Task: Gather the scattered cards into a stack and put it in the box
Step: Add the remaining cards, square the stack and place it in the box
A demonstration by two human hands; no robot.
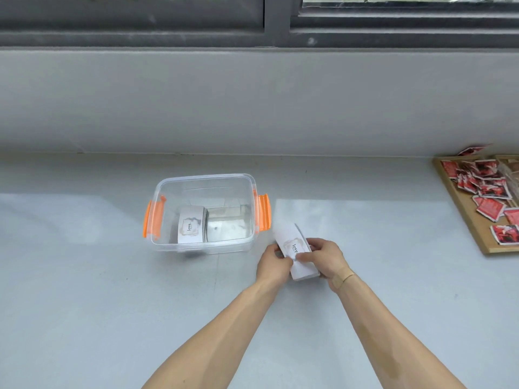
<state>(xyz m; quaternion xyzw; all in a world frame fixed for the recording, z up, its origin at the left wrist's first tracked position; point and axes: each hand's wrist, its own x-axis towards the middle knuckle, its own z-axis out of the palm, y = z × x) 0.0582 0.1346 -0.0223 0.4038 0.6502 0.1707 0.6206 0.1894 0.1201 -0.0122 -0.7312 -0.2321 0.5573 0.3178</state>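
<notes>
A stack of white cards [292, 240] printed with "love" lies between both my hands, just right of the box. My left hand [271, 265] grips its left edge and my right hand [325, 259] grips its right side, thumb on the top card. The clear plastic box [247, 181] with orange latches stands open to the left. Inside it, another stack of the same cards [191, 224] rests on the floor of the box, toward its left half.
A wooden tray [460, 214] at the far right holds several red-and-white packets [483, 181]. A grey wall and window sill rise behind the pale grey table [112, 290].
</notes>
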